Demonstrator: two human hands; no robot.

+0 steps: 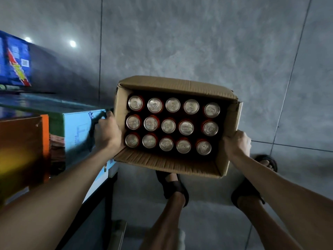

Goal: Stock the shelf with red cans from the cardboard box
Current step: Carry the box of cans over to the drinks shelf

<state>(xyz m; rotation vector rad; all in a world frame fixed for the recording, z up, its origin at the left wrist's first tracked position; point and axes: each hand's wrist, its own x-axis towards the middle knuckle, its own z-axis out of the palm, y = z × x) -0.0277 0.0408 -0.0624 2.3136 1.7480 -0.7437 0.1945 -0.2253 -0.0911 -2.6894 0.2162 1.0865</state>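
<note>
An open cardboard box (167, 162) sits in the middle of the view, over the grey floor. Inside stand several red cans (168, 125) in three rows, their silver tops facing up. My left hand (106, 133) grips the box's left wall. My right hand (237, 144) grips its right wall and flap. Both arms reach down from the bottom corners. The cans' sides are mostly hidden in the dark of the box.
A shelf edge with a light blue carton (79, 130) and an orange-brown box (23, 152) is at the left, touching my left hand. Blue packs (15, 60) stand further back left. My sandalled feet (173, 184) are under the box on grey floor tiles (198, 42).
</note>
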